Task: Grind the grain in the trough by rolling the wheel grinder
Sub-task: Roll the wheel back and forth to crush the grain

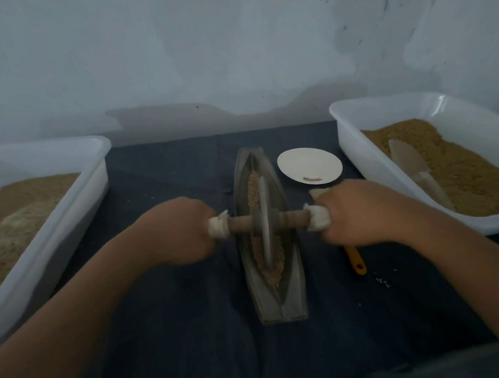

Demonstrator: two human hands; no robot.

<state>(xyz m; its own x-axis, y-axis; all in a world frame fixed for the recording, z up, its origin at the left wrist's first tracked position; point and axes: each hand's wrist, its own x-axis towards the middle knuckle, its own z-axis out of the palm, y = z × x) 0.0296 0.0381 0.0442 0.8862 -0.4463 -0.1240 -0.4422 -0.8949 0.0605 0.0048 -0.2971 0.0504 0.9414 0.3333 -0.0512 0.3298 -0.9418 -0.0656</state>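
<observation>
That wheel grinder [264, 218] looks heavy and rigid, so its cloth-wrapped axle ends are clenched: left grip [181, 229] at 9 o'clock, right grip [358, 211] at 3.

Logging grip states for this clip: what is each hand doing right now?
Left hand: closed, fingers curled round the left handle end of the wheel grinder.
Right hand: closed, gripping its right handle end.
</observation>
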